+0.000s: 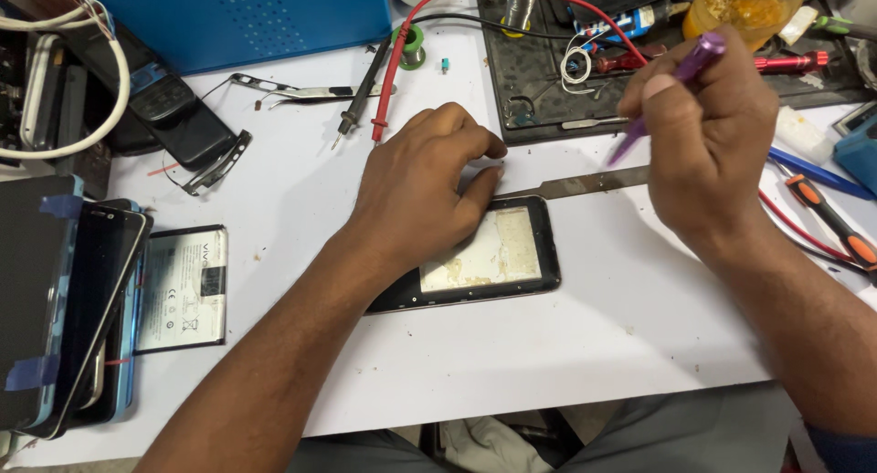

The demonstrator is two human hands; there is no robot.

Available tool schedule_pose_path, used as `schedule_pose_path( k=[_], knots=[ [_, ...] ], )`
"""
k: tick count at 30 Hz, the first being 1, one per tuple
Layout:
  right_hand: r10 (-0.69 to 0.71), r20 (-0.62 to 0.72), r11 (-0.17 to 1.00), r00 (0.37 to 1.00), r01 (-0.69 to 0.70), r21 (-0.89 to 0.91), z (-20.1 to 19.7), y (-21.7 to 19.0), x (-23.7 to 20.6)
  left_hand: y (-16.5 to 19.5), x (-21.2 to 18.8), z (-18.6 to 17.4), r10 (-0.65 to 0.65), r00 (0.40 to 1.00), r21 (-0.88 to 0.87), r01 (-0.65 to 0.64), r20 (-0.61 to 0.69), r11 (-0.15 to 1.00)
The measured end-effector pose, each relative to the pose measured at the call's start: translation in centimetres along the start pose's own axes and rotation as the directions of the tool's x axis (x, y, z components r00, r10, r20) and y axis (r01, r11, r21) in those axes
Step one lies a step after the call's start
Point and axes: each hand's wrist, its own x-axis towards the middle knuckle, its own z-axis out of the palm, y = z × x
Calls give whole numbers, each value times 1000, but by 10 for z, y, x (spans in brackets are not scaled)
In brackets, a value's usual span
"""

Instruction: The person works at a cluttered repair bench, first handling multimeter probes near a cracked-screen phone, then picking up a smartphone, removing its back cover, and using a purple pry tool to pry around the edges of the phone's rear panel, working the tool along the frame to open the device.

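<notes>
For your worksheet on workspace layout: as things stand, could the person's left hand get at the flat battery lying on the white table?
Probably yes. The left hand rests on the opened phone frame, and the battery lies uncovered to its left, with bare table between them and nothing stacked on it.

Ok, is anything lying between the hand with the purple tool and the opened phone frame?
Only the flat metal strip lies on the white table between the right hand, holding the purple tool, and the phone frame. The left hand rests on the frame's left end; its right part is uncovered.
</notes>
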Motion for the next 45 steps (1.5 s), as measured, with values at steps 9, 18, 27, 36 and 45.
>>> schedule_pose_path(
  k=[9,18,27,36,45],
  knots=[
    [28,408,844,913,197,-499,13,-7,0,-10,6,4,-73,983,-142,50,-166,989],
    [105,442,772,891,207,-601,23,-5,4,-20,7,5,-139,974,-173,107,-182,979],
    [206,456,712,866,187,-677,26,-3,10,-20,10,5,-168,967,-196,130,-190,972],
    [322,75,676,944,-173,-716,-45,3,70,-21,12,8,-168,968,-191,133,-184,973],
    [440,187,682,878,-192,-706,-52,11,59,-18,12,9,-159,970,-190,124,-184,974]
  ],
)
